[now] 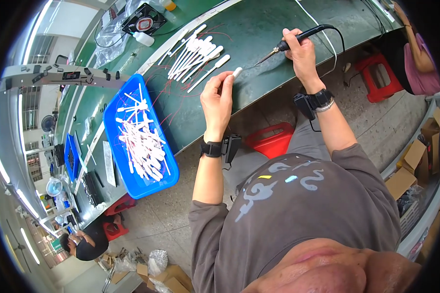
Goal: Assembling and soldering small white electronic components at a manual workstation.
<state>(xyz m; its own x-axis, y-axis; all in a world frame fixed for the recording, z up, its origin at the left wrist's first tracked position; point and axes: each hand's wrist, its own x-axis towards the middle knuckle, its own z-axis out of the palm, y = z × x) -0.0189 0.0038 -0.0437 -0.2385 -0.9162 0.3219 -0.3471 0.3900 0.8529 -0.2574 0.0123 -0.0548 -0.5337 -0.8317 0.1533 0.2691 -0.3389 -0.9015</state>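
My left hand (216, 102) pinches a small white plastic piece (237, 72) between thumb and fingertips, just above the green bench top (264, 80). In my right hand (302, 57) is a soldering iron (309, 33), gripped by its black handle. Its thin metal tip points down and left toward the white piece, a short way apart from it. Beyond my left hand lies a loose pile of white paddle-ended sticks (194, 54) with thin red wires trailing from them. More such white sticks (144, 141) fill a blue tray (173, 181) to the left.
A black fan (144, 19) and a white bottle (143, 39) stand at the far left of the bench. The iron's black cord and a white cable (322, 29) run at the right. Red stools (271, 140), cardboard boxes (410, 161) and another person (420, 63) are around.
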